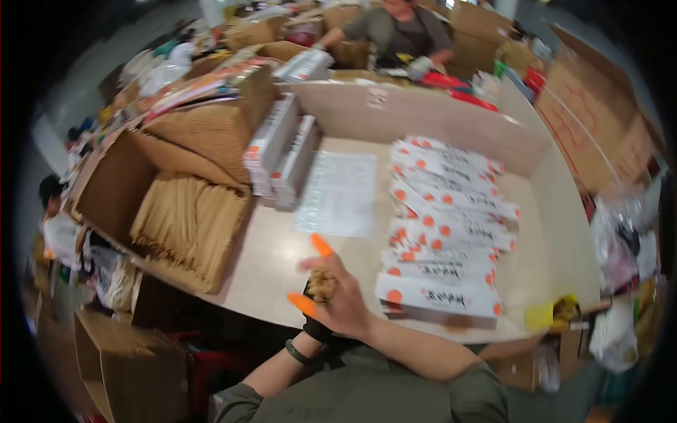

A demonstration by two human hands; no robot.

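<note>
A pale worktable (282, 268) fills the view. At ten o'clock, an open cardboard box (113, 183) holds tan sticks (187, 225). At three o'clock lies a column of white cartons (444, 240) with orange dots. At six o'clock, the right hand (338, 296), orange caps on thumb and forefinger, closes around a bundle of sticks (323, 283) over the left hand (316, 326), mostly hidden. A loose grip could scatter sticks off the near edge.

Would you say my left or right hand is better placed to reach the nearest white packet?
Probably right: the right hand, around the stick bundle, sits beside the nearest white packet; the left hand is tucked beneath.
</note>
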